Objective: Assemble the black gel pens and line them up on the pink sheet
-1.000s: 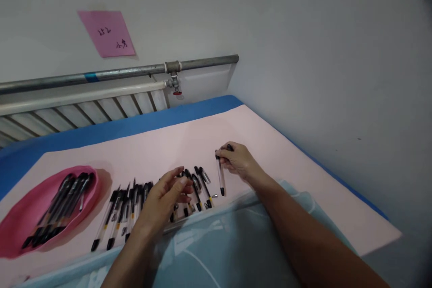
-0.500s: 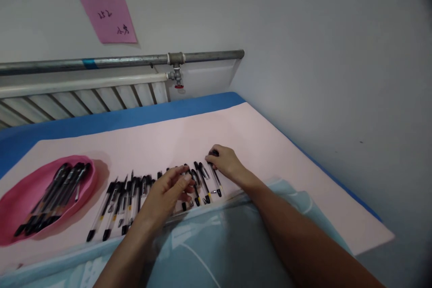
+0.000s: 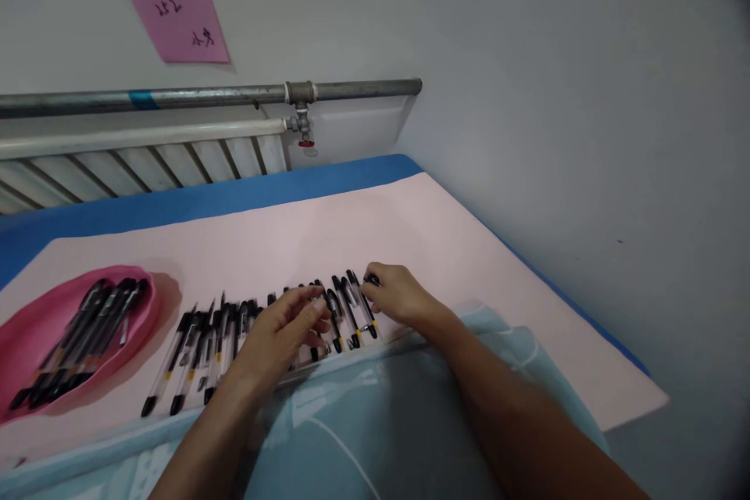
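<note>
My left hand (image 3: 290, 324) hovers over the row of pens, its fingers curved and apart, with nothing visible in them. My right hand (image 3: 398, 293) pinches a small black piece, apparently a pen cap (image 3: 372, 280), at the right end of the row. Just left of those fingers lies a black-capped clear pen (image 3: 364, 305) with a yellow band near its tip. Several similar pens (image 3: 191, 359) and loose caps lie side by side, slanted, along the near edge of the pink sheet. My left hand and forearm hide part of the row.
A pink oval bowl (image 3: 149, 312) with several black pens stands at the left. The pink sheet (image 3: 328, 230) covers a blue table surface (image 3: 234, 198). Light blue patterned cloth (image 3: 328, 406) lies along the near edge. A radiator, a pipe (image 3: 363, 88) and walls bound the far and right sides.
My right hand has come off the rightmost pen and now sits just right of it, holding the black piece. My left hand keeps its place. The whole view has shifted slightly.
</note>
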`<action>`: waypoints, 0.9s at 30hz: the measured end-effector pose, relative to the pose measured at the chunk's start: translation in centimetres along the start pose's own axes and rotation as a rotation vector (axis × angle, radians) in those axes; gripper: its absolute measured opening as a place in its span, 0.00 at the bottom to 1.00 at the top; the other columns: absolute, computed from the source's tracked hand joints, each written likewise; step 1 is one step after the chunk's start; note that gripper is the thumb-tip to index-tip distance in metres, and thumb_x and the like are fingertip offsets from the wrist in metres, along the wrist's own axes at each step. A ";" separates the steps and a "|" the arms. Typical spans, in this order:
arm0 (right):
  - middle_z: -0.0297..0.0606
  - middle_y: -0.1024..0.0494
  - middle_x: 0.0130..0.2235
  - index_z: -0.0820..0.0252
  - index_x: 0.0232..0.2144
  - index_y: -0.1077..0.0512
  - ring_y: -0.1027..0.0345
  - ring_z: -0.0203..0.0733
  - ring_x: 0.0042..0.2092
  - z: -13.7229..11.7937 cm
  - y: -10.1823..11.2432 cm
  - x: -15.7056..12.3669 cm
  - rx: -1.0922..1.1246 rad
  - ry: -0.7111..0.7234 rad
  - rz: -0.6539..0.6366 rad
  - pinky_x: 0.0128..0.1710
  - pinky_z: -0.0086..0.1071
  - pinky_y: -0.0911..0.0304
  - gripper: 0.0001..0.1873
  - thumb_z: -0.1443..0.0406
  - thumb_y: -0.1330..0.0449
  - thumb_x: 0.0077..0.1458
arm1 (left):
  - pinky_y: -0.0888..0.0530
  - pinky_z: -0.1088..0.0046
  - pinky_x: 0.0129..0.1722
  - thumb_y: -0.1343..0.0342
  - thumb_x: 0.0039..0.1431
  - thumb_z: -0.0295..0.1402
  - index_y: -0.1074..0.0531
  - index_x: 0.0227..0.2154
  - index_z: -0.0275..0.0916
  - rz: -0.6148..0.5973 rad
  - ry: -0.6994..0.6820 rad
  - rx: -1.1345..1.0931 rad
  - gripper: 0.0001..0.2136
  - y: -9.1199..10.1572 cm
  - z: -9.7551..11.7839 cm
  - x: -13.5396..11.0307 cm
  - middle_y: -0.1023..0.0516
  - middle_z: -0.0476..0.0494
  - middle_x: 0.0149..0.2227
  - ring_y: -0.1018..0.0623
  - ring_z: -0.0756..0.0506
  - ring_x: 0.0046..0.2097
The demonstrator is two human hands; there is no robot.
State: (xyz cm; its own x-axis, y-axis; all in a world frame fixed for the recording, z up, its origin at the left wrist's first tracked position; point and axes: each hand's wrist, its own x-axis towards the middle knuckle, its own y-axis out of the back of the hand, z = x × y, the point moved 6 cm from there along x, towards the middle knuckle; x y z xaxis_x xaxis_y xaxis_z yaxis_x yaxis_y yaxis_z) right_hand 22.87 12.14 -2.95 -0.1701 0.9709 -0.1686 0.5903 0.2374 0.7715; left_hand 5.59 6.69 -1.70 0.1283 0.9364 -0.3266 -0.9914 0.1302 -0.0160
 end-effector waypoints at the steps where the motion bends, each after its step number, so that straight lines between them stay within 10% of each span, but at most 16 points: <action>1: 0.34 0.27 0.24 0.61 0.27 0.30 0.34 0.34 0.26 -0.2 0.0 -0.1 -0.046 0.009 -0.013 0.25 0.25 0.48 0.05 0.66 0.46 0.49 | 0.28 0.68 0.32 0.42 0.45 0.42 0.31 0.42 0.34 -0.001 0.004 0.002 0.22 0.0 0.0 0.0 0.25 0.42 0.32 0.25 0.46 0.34; 13: 0.44 0.23 0.35 0.64 0.33 0.27 0.33 0.40 0.36 -0.1 0.6 -0.3 -0.331 0.109 -0.027 0.32 0.28 0.46 0.13 0.69 0.51 0.51 | 0.29 0.69 0.31 0.43 0.46 0.42 0.31 0.41 0.35 0.000 0.023 0.067 0.21 0.1 0.0 0.0 0.24 0.41 0.33 0.26 0.46 0.33; 27: 0.38 0.26 0.27 0.62 0.25 0.27 0.38 0.35 0.27 -0.7 0.8 -3.0 -0.340 0.126 -0.330 0.23 0.26 0.52 0.10 0.72 0.48 0.39 | 0.30 0.71 0.30 0.43 0.46 0.41 0.30 0.41 0.36 -0.043 0.033 0.153 0.20 0.0 -0.5 0.1 0.24 0.41 0.35 0.25 0.46 0.33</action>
State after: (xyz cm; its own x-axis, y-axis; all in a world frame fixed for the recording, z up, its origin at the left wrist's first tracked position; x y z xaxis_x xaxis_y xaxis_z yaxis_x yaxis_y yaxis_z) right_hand 23.33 9.41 -1.41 -0.4118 0.8289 -0.3786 0.2013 0.4879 0.8494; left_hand 5.56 6.61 -2.25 0.1670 0.9179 -0.3600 -0.9689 0.2204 0.1125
